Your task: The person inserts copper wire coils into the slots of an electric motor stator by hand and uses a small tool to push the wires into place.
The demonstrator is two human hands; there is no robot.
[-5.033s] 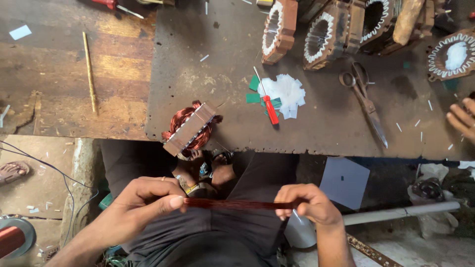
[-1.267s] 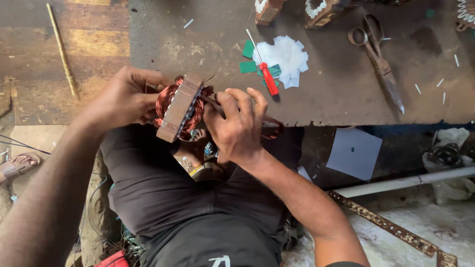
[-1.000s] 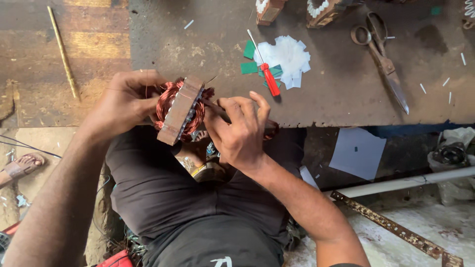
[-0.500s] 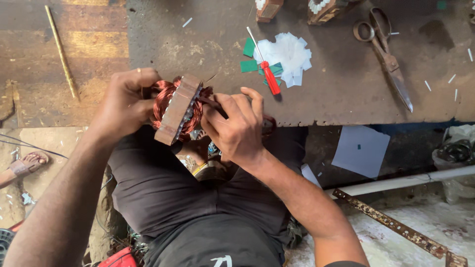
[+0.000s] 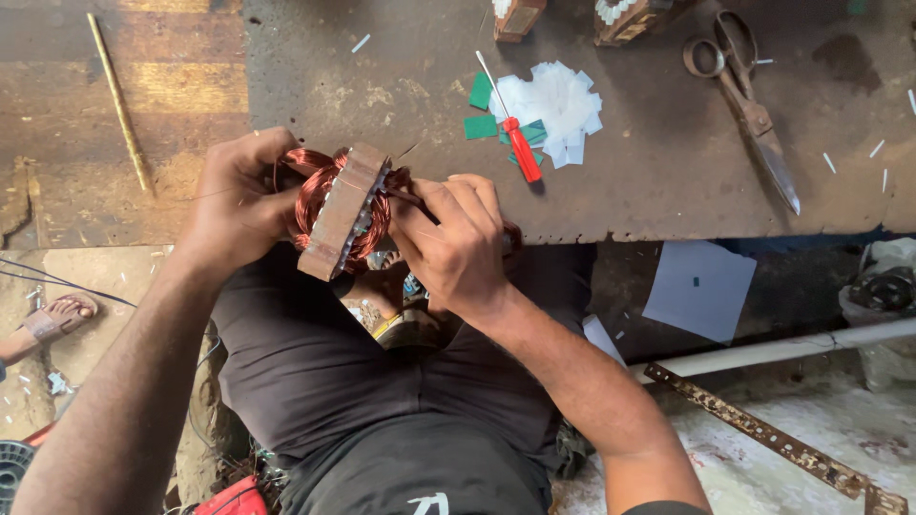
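In the head view, much is hidden or cut off. The left hand point(image 5: 234, 200) covers the far side of the motor stator point(image 5: 342, 212), so only part of its winding can be seen. The right hand point(image 5: 458, 243) covers the near end, and what its fingertips pinch at the coil is too small to identify; it looks like a thin dark strip or wire. Two more wound pieces point(image 5: 572, 14) at the top edge are cut by the frame, and a round dark object point(image 5: 11, 472) at the bottom left corner is only partly visible.

The stator is a stack of rusty brown metal plates, flat on its side, with shiny copper wire loops bulging out from both ends. It is held in the air just at the front edge of the tabletop point(image 5: 668, 162), above the person's lap. The grip of the left hand is closed around the copper loops on one side; the grip of the right hand is closed too, with bent fingers pressed on the winding.

The tabletop is a dark, scratched and stained metal sheet. On it lie a screwdriver point(image 5: 510, 133) with a red plastic handle, white and green paper pieces point(image 5: 553, 100), and grey steel scissors point(image 5: 749, 105). A thin yellow stick point(image 5: 119, 100) lies on the worn wooden boards to the left.
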